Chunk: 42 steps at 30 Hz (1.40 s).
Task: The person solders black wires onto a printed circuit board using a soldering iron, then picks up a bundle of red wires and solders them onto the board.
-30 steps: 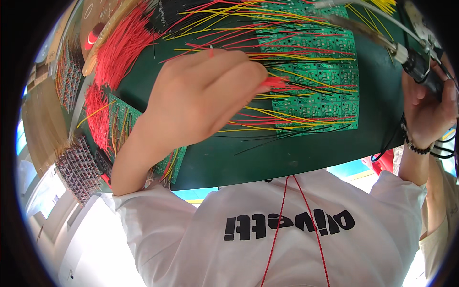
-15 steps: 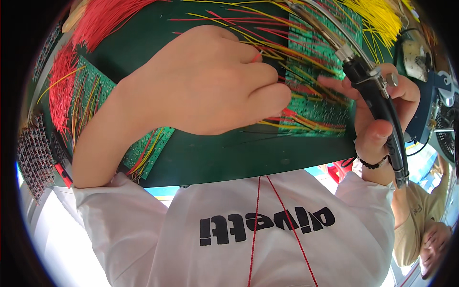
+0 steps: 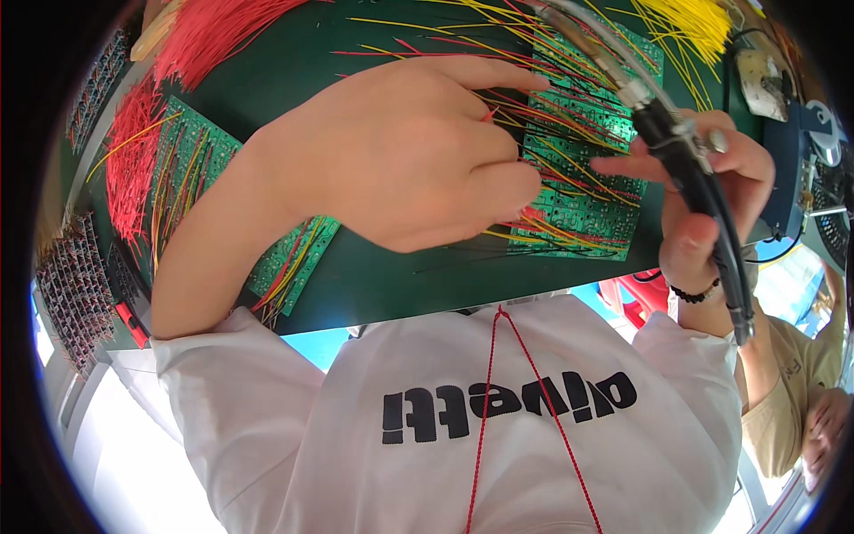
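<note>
My left hand (image 3: 418, 156) is over the dark green mat with its back up. One finger stretches toward the loose wires; the others curl under, near red and yellow wires, and what they pinch is hidden. The green circuit board (image 3: 578, 209) beyond its fingertips carries many red, yellow and black wires. My right hand (image 3: 725, 200) is at that board's right side, thumb and fingers apart, one finger pointing left over the wires. A black-handled soldering iron (image 3: 680, 160) with a metal tube crosses in front of this hand. No finger visibly wraps over its handle.
Another wired circuit board (image 3: 191, 151) lies partly under my left forearm. Red wire bundles (image 3: 205, 40) are at the upper left, yellow wires (image 3: 698, 27) at the upper right. Stacked boards (image 3: 71, 285) stand far left; a blue device (image 3: 787, 182) sits right. Another person (image 3: 787, 392) is lower right.
One finger of my left hand has stretched out from the curled fist toward the wires. My right hand has shifted slightly left, its pointing finger now clearer over the board. The view has shifted slightly.
</note>
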Motion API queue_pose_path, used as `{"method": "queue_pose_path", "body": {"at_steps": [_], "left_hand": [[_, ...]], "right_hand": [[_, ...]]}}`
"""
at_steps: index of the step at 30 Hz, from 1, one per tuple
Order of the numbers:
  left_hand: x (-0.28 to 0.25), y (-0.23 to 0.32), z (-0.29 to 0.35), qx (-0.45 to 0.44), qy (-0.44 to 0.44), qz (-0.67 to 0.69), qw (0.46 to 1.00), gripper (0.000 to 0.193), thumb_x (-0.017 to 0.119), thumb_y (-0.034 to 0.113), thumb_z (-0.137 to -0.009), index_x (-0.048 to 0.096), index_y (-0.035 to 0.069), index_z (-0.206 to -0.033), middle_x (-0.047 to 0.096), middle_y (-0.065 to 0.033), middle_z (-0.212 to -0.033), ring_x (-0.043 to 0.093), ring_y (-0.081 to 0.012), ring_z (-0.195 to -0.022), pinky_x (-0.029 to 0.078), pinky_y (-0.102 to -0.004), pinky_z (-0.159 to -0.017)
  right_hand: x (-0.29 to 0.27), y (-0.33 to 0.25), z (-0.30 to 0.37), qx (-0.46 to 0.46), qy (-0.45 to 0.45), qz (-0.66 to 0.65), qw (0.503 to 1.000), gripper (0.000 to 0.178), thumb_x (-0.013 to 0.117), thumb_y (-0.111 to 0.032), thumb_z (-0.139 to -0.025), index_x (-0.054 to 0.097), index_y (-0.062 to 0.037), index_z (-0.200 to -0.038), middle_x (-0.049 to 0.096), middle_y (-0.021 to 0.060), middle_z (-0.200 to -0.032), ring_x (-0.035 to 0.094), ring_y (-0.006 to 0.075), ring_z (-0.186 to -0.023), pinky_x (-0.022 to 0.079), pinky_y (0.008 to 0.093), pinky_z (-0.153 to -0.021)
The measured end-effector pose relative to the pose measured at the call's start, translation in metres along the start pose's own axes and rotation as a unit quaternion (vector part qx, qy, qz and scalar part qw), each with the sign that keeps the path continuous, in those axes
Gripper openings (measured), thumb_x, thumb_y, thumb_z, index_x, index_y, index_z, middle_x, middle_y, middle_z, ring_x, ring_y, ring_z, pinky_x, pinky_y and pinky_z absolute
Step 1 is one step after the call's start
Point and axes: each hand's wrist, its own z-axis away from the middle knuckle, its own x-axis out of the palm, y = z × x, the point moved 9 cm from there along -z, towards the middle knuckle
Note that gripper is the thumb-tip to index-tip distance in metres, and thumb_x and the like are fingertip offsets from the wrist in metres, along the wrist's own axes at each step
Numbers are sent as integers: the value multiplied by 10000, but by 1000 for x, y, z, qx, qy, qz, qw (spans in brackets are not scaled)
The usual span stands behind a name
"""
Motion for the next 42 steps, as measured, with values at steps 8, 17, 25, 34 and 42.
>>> {"method": "queue_pose_path", "body": {"at_steps": [8, 17, 25, 34, 42], "left_hand": [[10, -4, 3, -22, -56, 8, 998, 126, 566, 97, -662, 461, 28, -674, 430, -71, -511, 493, -259, -499, 385, -476, -912], [-3, -7, 4, -13, -16, -39, 999, 96, 565, 99, -700, 495, 36, -720, 475, -75, -578, 485, -258, -545, 434, -404, -745], [1, -36, 8, -180, -41, -79, 980, 71, 557, 116, -773, 525, 54, -766, 487, -67, -601, 446, -239, -528, 344, -324, -508], [9, -43, 7, -204, -59, -20, 977, 62, 590, 68, -732, 531, 50, -727, 461, -51, -561, 418, -233, -485, 297, -318, -475], [16, -41, 4, -188, -89, -40, 977, 84, 604, 65, -705, 521, 49, -710, 449, -44, -557, 398, -222, -467, 277, -316, -461]], "right_hand": [[17, 1, 4, -2, 16, -74, 997, 531, 643, -302, -752, 313, -26, -1065, 376, 108, -985, 490, 181, -922, 521, 316, -734], [22, -1, 15, 16, 29, -109, 993, 450, 588, -256, -805, 309, -13, -1060, 413, 110, -993, 499, 173, -886, 522, 279, -629], [-53, 4, 35, 18, 275, -54, 960, 344, 509, -325, -852, 409, -14, -958, 477, 81, -668, 420, 98, -501, 305, 210, -407], [-71, 25, 68, 46, 290, -129, 947, 256, 508, -237, -781, 340, -61, -703, 386, 46, -626, 281, 82, -461, 297, 194, -509], [-68, 33, 70, 60, 254, -125, 957, 243, 520, -194, -762, 315, -82, -694, 419, 87, -671, 360, 140, -545, 353, 256, -552]]}}
